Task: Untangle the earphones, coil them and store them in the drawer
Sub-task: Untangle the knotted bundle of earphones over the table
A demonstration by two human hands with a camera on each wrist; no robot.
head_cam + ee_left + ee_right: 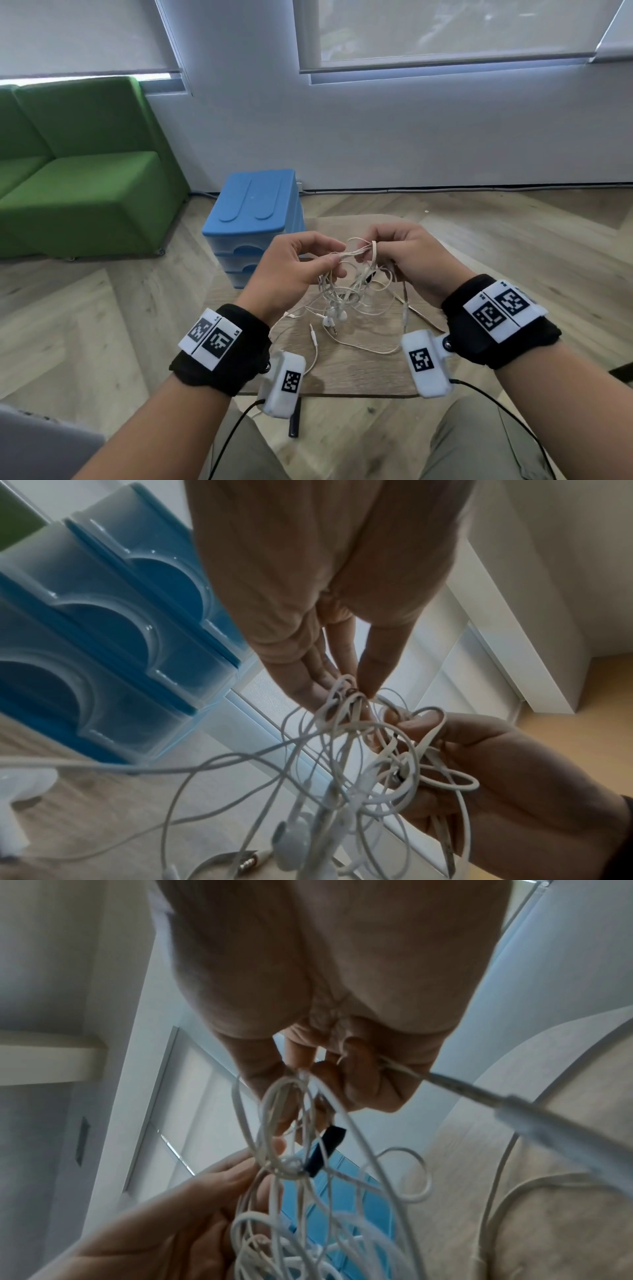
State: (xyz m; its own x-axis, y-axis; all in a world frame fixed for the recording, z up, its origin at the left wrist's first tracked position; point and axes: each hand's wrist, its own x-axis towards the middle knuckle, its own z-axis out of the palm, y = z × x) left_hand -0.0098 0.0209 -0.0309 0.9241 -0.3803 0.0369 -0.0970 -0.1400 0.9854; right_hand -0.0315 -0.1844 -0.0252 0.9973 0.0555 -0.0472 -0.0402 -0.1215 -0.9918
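Note:
A tangle of white earphones (349, 294) hangs between both hands above a small wooden table (359, 373). My left hand (301, 263) pinches a bundle of cords at its upper left. My right hand (397, 253) pinches the same bundle from the right, with more cord running through its curled fingers. Loose loops, earbuds (334, 315) and two jack plugs (312, 329) trail down onto the table. The left wrist view shows the knot of earphones (359, 750) between the fingertips, and the right wrist view shows the earphones (291, 1164) with a small black piece in the knot. The blue drawer unit (253, 219) stands just behind the left hand, its drawers closed.
A green sofa (75, 171) stands at the left on the wooden floor. White wall and windows with blinds lie behind. Black cables run from the wrist cameras down past my knees. A dark table leg (294, 421) shows under the table's near edge.

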